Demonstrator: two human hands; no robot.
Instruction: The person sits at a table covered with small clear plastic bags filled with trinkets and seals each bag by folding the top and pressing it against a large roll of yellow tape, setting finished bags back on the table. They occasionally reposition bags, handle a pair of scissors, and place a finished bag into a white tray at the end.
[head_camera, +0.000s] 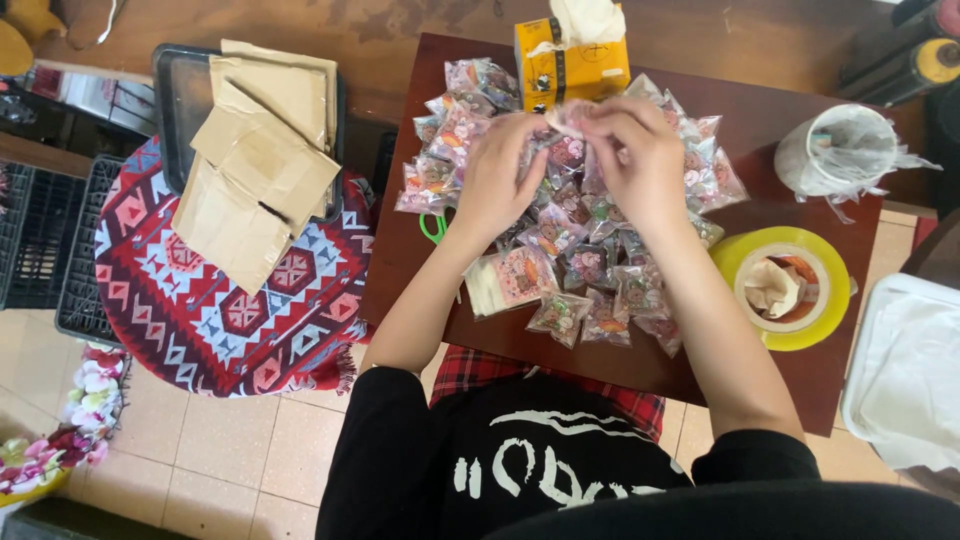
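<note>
We hold one small clear packet (568, 113) above the dark desk (770, 125), our left hand (497, 180) and right hand (634, 160) pinching it between their fingers. Below our hands lies a heap of packets (590, 265), just before a yellow tissue box (570, 62). A yellow tape roll (832, 300) sits to the right.

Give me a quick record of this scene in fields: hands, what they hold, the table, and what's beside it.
left hand: pinching a small clear packet with the right hand
right hand: on the same packet, above the pile
pile of small printed packets: spread over the dark wooden table
yellow tissue box: far edge of table
yellow tape roll: table's right side
brown envelopes: stacked on a tray to the left
</note>
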